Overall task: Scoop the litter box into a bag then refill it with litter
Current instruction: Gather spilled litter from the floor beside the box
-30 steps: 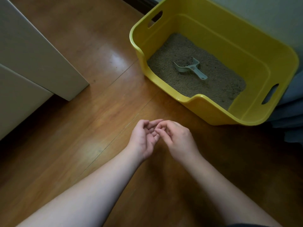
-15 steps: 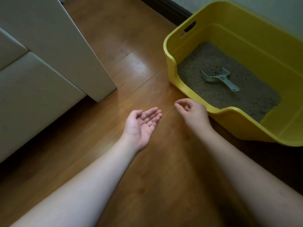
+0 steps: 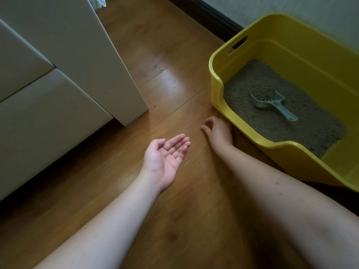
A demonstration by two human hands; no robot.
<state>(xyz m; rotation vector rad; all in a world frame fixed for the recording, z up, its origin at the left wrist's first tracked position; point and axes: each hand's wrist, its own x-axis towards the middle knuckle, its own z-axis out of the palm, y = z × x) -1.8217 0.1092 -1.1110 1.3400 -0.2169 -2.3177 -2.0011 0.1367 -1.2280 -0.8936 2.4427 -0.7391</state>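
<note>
Cupping a few litter grains, left hand (image 3: 166, 156) lies palm-up — right hand (image 3: 218, 131), fingers loosely curled, touches floor (image 3: 155, 45) beside litter box (image 3: 215, 82).

— Where does the litter box (image 3: 219, 74) sit?
— On the floor (image 3: 155, 55) at the right, near the baseboard (image 3: 204, 14) behind it. Litter (image 3: 262, 78) lies in it, and the scoop (image 3: 272, 103) lies on the litter.
— And the cabinet (image 3: 68, 55)?
— At the left, well apart from the box.
— The hands?
— Between them: the right hand (image 3: 218, 131) just beside the box's near wall, the left hand (image 3: 167, 156) to its left, a few litter grains (image 3: 174, 151) on its fingers.
</note>
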